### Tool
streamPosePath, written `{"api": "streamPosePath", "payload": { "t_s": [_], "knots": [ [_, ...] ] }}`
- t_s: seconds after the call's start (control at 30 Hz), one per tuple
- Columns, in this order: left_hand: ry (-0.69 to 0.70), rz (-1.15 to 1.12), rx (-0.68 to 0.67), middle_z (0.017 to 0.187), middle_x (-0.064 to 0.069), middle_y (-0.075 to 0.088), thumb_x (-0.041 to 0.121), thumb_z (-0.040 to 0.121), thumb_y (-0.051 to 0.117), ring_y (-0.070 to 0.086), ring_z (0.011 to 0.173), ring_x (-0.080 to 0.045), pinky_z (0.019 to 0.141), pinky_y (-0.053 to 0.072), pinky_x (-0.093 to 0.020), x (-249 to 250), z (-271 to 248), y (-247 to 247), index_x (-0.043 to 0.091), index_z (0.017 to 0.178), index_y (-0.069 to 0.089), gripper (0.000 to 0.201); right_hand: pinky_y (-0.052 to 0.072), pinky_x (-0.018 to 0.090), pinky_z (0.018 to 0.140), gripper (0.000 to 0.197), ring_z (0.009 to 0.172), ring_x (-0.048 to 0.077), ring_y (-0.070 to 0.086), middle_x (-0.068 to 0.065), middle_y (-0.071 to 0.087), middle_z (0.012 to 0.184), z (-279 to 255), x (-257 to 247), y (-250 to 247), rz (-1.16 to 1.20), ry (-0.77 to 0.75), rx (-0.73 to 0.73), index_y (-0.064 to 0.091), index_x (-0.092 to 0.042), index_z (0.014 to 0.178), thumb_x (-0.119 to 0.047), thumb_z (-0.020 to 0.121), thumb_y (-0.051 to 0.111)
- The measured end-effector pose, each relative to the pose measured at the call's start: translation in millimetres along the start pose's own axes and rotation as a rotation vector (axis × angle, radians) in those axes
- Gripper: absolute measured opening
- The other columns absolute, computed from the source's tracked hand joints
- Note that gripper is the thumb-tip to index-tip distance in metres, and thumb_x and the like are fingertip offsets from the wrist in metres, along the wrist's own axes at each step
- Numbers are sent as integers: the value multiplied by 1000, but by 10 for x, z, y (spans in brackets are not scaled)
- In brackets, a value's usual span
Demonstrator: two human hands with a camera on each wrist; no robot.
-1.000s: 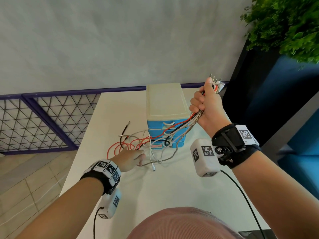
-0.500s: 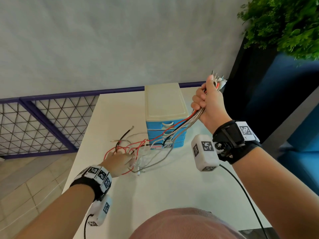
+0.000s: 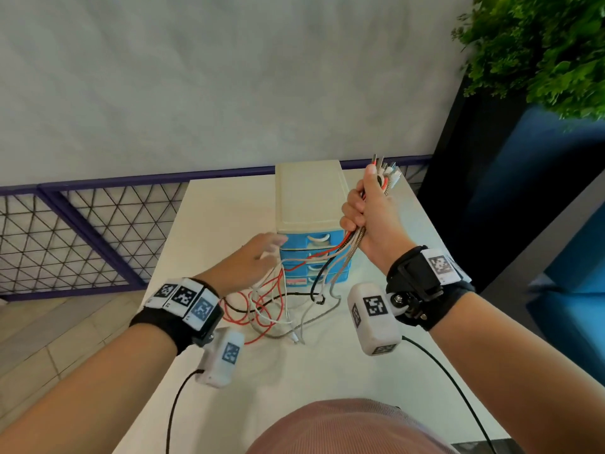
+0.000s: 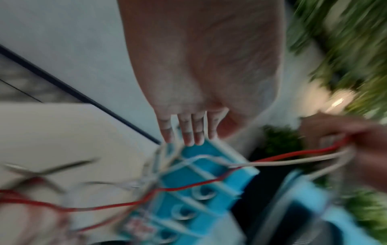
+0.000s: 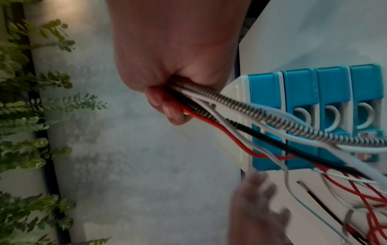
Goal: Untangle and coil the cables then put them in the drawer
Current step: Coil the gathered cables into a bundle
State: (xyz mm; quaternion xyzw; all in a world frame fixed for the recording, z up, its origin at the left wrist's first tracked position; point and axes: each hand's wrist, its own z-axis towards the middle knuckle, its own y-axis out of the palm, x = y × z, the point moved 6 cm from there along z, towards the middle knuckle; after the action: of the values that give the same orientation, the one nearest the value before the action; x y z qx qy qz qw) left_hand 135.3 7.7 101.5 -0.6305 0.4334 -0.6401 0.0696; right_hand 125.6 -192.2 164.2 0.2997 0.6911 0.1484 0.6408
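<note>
- The right hand [image 3: 370, 217] is gripping a bundle of cables [image 3: 347, 244] in a fist, raised at about 2 o'clock from the table's [image 3: 327, 371] middle, with the plug ends [image 3: 384, 168] sticking out above the thumb.
- The left hand [image 3: 252, 260] is hovering with its fingers [image 4: 189, 131] straight and close together, holding nothing, at 9 o'clock of the blue drawer unit [image 3: 314, 253] and just beside its top drawer [image 3: 322, 239].
- The loose tails, among them a red cable [image 3: 262, 309], white ones and a spring-wrapped cable [image 5: 272, 114], are hanging down across the drawer fronts and lying knotted on the table at 6 o'clock of the unit.
- All the drawers are looking closed, so the job is, in my judgement, at the untangling stage.
- Doing it well probably means keeping the plug ends clamped high while the free hand is combing downward through the strands, one cable at a time.
- Picking the red one first may be easiest, since its loops are standing out.
- Tugging hard is risky: the tails are draping over the unit, and it could tip or slide.
</note>
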Motion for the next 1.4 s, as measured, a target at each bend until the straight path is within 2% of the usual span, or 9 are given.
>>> {"api": "streamPosePath", "payload": {
  "t_s": [0.17, 0.37, 0.47, 0.57, 0.73, 0.93, 1.13, 1.23, 1.4],
  "knots": [
    [148, -168, -86, 119, 12, 63, 63, 91, 34, 55, 114, -2, 98, 40, -24, 905, -55, 194, 29, 119, 56, 49, 27, 19, 35, 42, 35, 8, 25, -4, 27, 47, -39, 87, 137, -2, -17, 7, 40, -17, 67, -45, 98, 45],
    [198, -53, -81, 79, -1, 70, 29, 93, 55, 66, 73, -13, 69, 50, -27, 1030, 35, 356, 11, 103, 57, 21, 30, 21, 35, 42, 35, 8, 27, -5, 29, 47, -47, 26, 151, 34, -9, -7, 41, -18, 67, -47, 97, 46],
    [212, -177, -185, 61, 2, 62, 29, 96, 50, 56, 53, -6, 56, 42, -14, 1034, 32, 390, 9, 85, 57, 24, 29, 21, 35, 40, 35, 7, 27, -6, 29, 47, -22, -8, 113, 89, -9, -3, 42, -18, 69, -46, 97, 45],
    [144, -296, -319, 48, 7, 47, 44, 96, 40, 50, 48, -13, 62, 44, -19, 933, -23, 420, 14, 72, 53, 40, 28, 20, 34, 40, 34, 6, 25, -6, 27, 49, 32, -110, 88, 163, -12, -13, 41, -19, 70, -48, 98, 44],
    [8, -503, -391, 47, 10, 35, 57, 90, 25, 34, 51, -13, 86, 38, -40, 754, -141, 421, 16, 71, 47, 50, 25, 19, 33, 41, 32, 5, 24, -7, 27, 46, 126, -301, -39, 208, -3, 20, 43, -18, 69, -48, 97, 43],
    [93, -114, -121, 46, 14, 44, 37, 100, 36, 37, 44, -1, 54, 30, -16, 796, -17, 188, 13, 70, 54, 42, 26, 19, 35, 39, 36, 6, 24, -5, 26, 50, 97, -225, -73, -147, 97, -68, 41, -18, 68, -42, 98, 47],
    [279, 345, 43, 68, 5, 56, 36, 97, 45, 49, 62, -9, 55, 33, -19, 969, 56, 73, 12, 80, 58, 33, 45, 24, 40, 27, 39, 9, 41, -3, 42, 53, 73, -29, -125, -584, 183, -171, 46, -15, 77, -30, 99, 50],
    [363, 407, 94, 77, 3, 61, 32, 94, 53, 53, 76, -17, 70, 40, -32, 1084, 55, 34, 11, 82, 57, 24, 53, 28, 51, 25, 52, 13, 59, 4, 59, 66, 17, 86, -121, -649, 256, -249, 55, -8, 87, -30, 98, 51],
    [396, 351, 96, 88, 10, 63, 28, 91, 57, 49, 90, -7, 92, 25, -29, 1149, -9, -12, 24, 82, 49, 12, 56, 44, 86, 39, 100, 32, 66, 18, 70, 99, -235, 288, -23, -482, 580, -503, 62, -5, 107, -37, 100, 41]
  ]
}}
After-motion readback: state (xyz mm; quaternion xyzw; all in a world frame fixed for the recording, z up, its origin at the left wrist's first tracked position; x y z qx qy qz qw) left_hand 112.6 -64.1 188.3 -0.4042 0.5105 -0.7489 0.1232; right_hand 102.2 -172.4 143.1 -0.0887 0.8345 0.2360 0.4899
